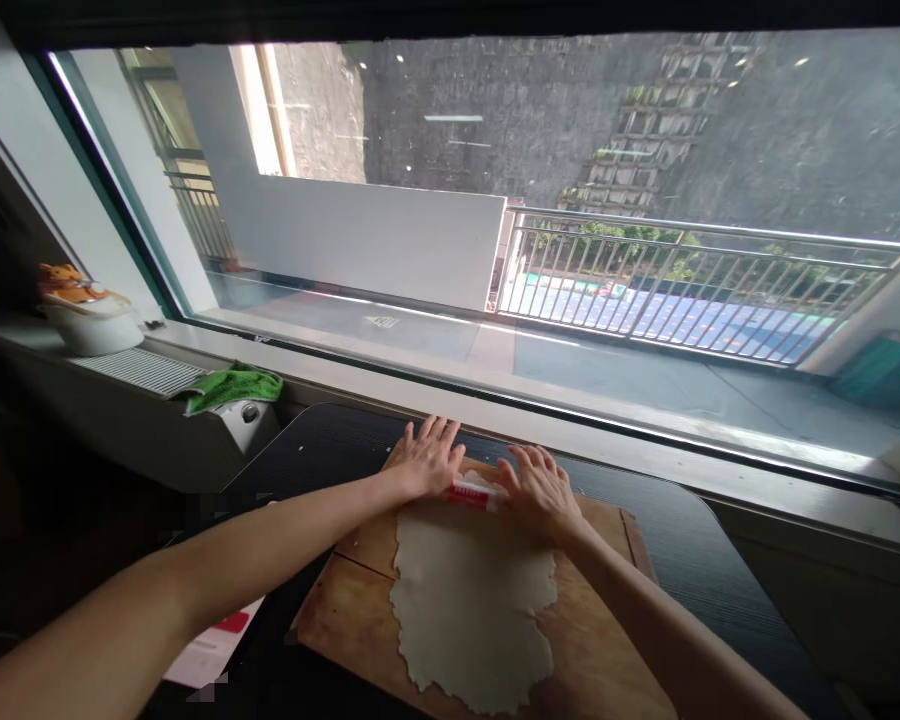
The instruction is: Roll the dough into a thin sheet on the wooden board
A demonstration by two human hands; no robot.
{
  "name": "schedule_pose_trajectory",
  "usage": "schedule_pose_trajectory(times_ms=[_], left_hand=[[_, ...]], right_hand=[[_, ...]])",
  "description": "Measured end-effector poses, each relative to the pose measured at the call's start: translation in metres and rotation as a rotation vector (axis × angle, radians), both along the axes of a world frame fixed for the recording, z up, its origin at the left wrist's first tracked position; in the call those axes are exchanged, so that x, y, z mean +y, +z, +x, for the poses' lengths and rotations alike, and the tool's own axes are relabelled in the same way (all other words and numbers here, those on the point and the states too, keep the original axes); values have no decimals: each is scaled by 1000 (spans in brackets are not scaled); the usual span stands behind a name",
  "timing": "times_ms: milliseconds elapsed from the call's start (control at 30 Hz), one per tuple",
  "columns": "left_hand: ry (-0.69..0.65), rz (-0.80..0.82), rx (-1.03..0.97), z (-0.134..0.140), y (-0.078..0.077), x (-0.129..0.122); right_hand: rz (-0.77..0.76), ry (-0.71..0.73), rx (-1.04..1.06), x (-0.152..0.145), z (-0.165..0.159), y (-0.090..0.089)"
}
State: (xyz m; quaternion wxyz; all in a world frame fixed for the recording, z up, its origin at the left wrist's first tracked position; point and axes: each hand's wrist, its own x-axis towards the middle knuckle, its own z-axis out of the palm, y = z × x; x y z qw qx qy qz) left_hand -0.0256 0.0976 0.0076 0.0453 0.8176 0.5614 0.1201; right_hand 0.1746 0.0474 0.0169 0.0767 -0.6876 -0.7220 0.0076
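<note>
A wide, thin sheet of pale dough with ragged edges lies on a wooden board. Across its far end rests a white roller with a red label, mostly hidden under my hands. My left hand lies palm down over the roller's left part, fingers stretched forward and apart. Over the right part, my right hand is also palm down with its fingers extended. Neither hand is wrapped round the roller. The roller's ends are covered from view.
The board sits on a dark table against a window sill. To the left, a green cloth lies on a white unit, near a white container with an orange item on top. A pink-and-white packet is partly behind my left arm.
</note>
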Motion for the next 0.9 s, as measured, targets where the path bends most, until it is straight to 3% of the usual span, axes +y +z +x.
schedule_pose_trajectory(times_ms=[133, 300, 400, 567, 767, 900], left_hand=[[-104, 133, -17, -12, -15, -30], [22, -26, -16, 0, 1, 10], [35, 29, -43, 4, 11, 24], [-13, 268, -96, 0, 8, 1], [-242, 261, -33, -11, -5, -23], [-172, 188, 1, -14, -12, -28]], right_hand=[[156, 143, -19, -28, 4, -17], [150, -14, 56, 22, 9, -2], [115, -142, 97, 38, 8, 8], [-69, -255, 95, 21, 1, 15], [9, -215, 74, -4, -4, 18], [-39, -71, 1, -25, 2, 13]])
